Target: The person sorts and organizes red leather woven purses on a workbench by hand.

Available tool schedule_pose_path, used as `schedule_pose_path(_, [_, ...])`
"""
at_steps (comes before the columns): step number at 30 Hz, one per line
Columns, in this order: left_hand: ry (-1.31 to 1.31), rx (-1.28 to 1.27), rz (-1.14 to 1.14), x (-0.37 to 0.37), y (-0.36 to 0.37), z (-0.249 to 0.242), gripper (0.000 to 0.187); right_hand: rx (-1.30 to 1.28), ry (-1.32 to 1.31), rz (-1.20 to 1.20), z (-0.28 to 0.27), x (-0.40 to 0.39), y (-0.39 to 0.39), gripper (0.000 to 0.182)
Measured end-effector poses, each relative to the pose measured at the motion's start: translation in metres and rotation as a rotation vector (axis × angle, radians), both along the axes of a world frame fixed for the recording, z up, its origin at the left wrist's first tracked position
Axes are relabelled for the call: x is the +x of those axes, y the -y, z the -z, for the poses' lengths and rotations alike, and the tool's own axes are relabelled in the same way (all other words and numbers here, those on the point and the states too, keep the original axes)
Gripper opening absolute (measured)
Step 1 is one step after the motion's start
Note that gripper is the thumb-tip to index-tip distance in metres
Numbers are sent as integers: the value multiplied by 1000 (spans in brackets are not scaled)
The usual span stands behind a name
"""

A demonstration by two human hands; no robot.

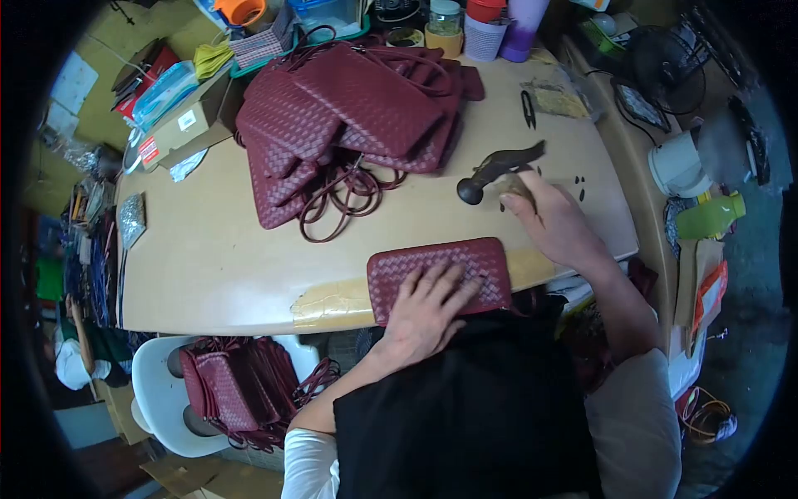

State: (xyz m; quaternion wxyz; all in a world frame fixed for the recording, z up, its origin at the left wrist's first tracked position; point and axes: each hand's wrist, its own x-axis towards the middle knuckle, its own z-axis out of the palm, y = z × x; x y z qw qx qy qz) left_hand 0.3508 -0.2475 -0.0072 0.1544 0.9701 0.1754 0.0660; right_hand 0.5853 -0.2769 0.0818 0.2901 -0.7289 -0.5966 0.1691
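My left hand lies flat with fingers spread on a burgundy woven wallet at the table's front edge. A zipper seems to run along the wallet's border. Gripped in my right hand is a hammer, its dark round-faced head raised over the table and pointing left. The fingers close round its handle, which is mostly hidden by the hand. Between my hands and the back of the table rises a pile of burgundy woven bags, with thin cords trailing in front.
Small black snips and a plastic packet lie at the back right. Cups and a purple bottle line the back edge. A white chair at the left holds more burgundy bags. Another person is at far left.
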Motion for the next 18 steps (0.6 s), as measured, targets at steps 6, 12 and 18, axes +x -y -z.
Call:
schedule_pose_path(6, [-81, 93, 212, 20, 5, 28, 75, -269, 173, 84, 54, 5, 37, 33])
schedule_pose_path(12, [-108, 96, 204, 22, 6, 32, 79, -176, 16, 227, 45, 14, 48, 38])
schedule_pose_path(18, [-97, 103, 207, 19, 3, 29, 78, -343, 215, 2, 17, 22, 46, 35])
